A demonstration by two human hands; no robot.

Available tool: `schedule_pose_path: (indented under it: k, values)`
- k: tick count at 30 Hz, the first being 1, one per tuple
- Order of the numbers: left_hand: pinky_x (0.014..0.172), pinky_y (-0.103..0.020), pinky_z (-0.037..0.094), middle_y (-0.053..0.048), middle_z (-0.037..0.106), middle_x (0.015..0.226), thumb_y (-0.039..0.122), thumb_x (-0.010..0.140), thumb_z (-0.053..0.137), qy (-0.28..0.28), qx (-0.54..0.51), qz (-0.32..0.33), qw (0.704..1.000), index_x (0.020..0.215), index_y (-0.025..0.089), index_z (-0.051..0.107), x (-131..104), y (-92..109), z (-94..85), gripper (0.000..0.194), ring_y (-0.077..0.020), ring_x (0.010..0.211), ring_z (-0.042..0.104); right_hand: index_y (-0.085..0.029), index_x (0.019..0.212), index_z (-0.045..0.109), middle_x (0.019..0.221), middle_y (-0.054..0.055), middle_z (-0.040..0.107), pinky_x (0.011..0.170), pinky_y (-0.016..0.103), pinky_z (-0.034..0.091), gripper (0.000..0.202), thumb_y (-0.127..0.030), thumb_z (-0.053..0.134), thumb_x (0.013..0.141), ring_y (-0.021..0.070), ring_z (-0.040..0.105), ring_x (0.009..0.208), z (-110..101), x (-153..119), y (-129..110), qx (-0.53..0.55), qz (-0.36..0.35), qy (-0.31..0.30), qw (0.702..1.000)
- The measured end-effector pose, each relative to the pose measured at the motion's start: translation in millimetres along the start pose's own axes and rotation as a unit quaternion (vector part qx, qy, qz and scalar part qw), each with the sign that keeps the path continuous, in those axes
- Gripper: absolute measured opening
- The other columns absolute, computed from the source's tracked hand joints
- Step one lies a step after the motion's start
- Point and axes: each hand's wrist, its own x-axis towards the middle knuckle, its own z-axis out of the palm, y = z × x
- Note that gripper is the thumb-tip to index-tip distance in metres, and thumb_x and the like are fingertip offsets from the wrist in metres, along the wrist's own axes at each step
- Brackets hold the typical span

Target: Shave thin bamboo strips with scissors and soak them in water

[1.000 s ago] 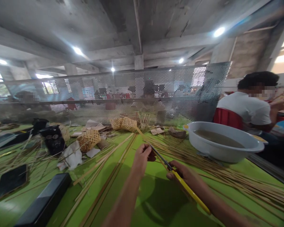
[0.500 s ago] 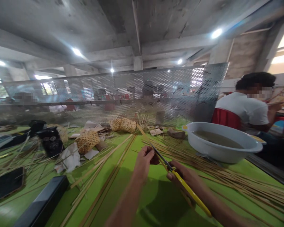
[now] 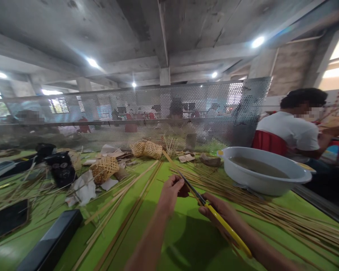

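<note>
My left hand point(image 3: 171, 192) is closed in a pinch around a thin bamboo strip point(image 3: 170, 161), whose far end slants up and away toward the partition. My right hand point(image 3: 217, 207) grips a pair of yellow-handled scissors point(image 3: 231, 233) near the pivot. The dark blades point up and left, lying along the strip and reaching the left fingertips. Whether the blades touch the strip cannot be made out. Under the right hand, part of the strip seems to continue toward me, mostly hidden.
Bamboo strips lie on the green table point(image 3: 135, 233), with a spread bundle point(image 3: 271, 210) at right. A basin of water point(image 3: 265, 177) stands beyond it. Woven baskets point(image 3: 105, 169), a phone point(image 3: 9, 220) and a black box point(image 3: 52, 241) are left. A person point(image 3: 288, 124) sits at right; a perforated partition point(image 3: 158, 113) runs behind.
Both hands, the scissors and the strip stay almost in place. The seated person's head and arm have shifted slightly.
</note>
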Motion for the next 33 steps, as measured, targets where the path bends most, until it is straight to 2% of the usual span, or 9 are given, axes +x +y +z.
schedule_pose_path:
  k: [3, 8, 12, 18, 23, 29, 33]
  values:
    - [0.062, -0.029, 0.049, -0.002, 0.063, 0.064, 0.043, 0.072, 0.068, 0.006, 0.017, -0.007, 1.0, 0.075, 0.017, 0.059, -1, 6, -4.4, 0.028, -0.0141, 0.057, 0.058, -0.02, 0.085, 0.054, 0.063, -0.005, 0.044, 0.049, 0.021, 0.027, 0.047, -0.067, 0.052, 0.081, 0.0109, 0.039, 0.056, 2, 0, 1, 0.028, 0.002, -0.014, 1.0]
    - [0.058, -0.026, 0.047, -0.001, 0.061, 0.066, 0.047, 0.078, 0.063, 0.105, 0.007, 0.038, 0.994, 0.08, 0.017, 0.06, 3, 16, -21.0, 0.03, -0.0119, 0.056, 0.056, -0.021, 0.086, 0.053, 0.06, -0.006, 0.037, 0.045, 0.02, 0.022, 0.046, -0.067, 0.051, 0.083, 0.0087, 0.033, 0.051, 0, -2, -3, 0.049, 0.005, -0.053, 0.997]
    - [0.057, -0.025, 0.047, -0.001, 0.062, 0.07, 0.045, 0.078, 0.063, 0.147, -0.001, 0.07, 0.987, 0.081, 0.017, 0.059, 10, 19, -35.2, 0.028, -0.0107, 0.054, 0.056, -0.021, 0.085, 0.053, 0.062, -0.006, 0.042, 0.046, 0.02, 0.025, 0.043, -0.064, 0.054, 0.083, 0.009, 0.036, 0.052, -3, -3, -8, 0.027, 0.003, -0.086, 0.996]
    - [0.057, -0.024, 0.047, 0.0, 0.061, 0.068, 0.041, 0.076, 0.065, 0.153, 0.009, 0.091, 0.984, 0.076, 0.017, 0.058, 15, 20, -43.6, 0.025, -0.0103, 0.054, 0.056, -0.02, 0.089, 0.059, 0.067, -0.003, 0.049, 0.052, 0.022, 0.031, 0.047, -0.066, 0.049, 0.083, 0.0124, 0.043, 0.06, -5, -7, -15, -0.007, -0.032, -0.075, 0.997]
    - [0.059, -0.025, 0.049, 0.001, 0.058, 0.063, 0.038, 0.073, 0.066, 0.148, 0.006, 0.101, 0.984, 0.07, 0.018, 0.056, 15, 21, -47.5, 0.023, -0.0113, 0.056, 0.055, -0.018, 0.093, 0.058, 0.067, -0.002, 0.052, 0.052, 0.023, 0.033, 0.052, -0.068, 0.048, 0.081, 0.0136, 0.046, 0.06, -5, -9, -21, -0.032, -0.029, -0.078, 0.996]
    - [0.059, -0.025, 0.048, 0.001, 0.059, 0.062, 0.036, 0.074, 0.066, 0.12, 0.012, 0.09, 0.989, 0.071, 0.018, 0.056, 10, 22, -39.3, 0.021, -0.0115, 0.056, 0.055, -0.019, 0.095, 0.058, 0.068, -0.001, 0.055, 0.054, 0.024, 0.035, 0.048, -0.065, 0.046, 0.083, 0.0146, 0.049, 0.06, -7, -11, -26, -0.02, -0.021, -0.077, 0.997]
    - [0.058, -0.025, 0.048, 0.001, 0.057, 0.061, 0.037, 0.073, 0.066, 0.128, 0.008, 0.085, 0.988, 0.07, 0.019, 0.055, 10, 22, -36.6, 0.022, -0.0119, 0.056, 0.054, -0.019, 0.091, 0.058, 0.066, -0.001, 0.054, 0.052, 0.024, 0.031, 0.048, -0.065, 0.051, 0.08, 0.0142, 0.046, 0.059, -4, -8, -20, -0.018, -0.014, -0.061, 0.998]
